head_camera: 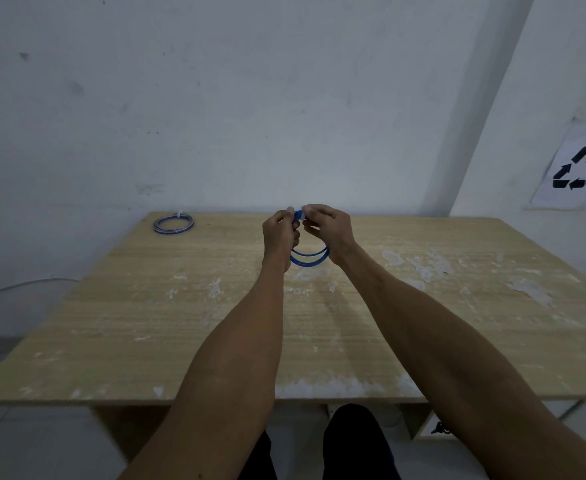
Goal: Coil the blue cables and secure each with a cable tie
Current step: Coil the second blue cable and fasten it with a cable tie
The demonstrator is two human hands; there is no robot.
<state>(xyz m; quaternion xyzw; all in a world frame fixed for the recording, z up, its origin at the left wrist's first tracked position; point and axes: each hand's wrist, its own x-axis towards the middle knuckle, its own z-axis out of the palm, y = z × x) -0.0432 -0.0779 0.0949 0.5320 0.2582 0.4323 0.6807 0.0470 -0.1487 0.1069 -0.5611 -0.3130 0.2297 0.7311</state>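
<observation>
Pale wood, scuffed with whitish patches, made up the tabletop (pixel 146 323), its near edge at six o'clock, where dark-clad knees showed beneath. Two bare forearms reached across it toward twelve o'clock. Above the middle of the far half, the left hand (pixel 279 233) and the right hand (pixel 329 230) met, fingers pinched together on the top of a blue cable coil (pixel 309 258), whose loops hung down between the wrists above the wood. A small white piece sat at the pinch point, too small to identify. Farther off, at about ten o'clock near the far left corner, a second blue coil (pixel 174 224) lay flat, bound by a white cable tie (pixel 180 214). On the wall at two o'clock hung a recycling sign (pixel 575 168).
</observation>
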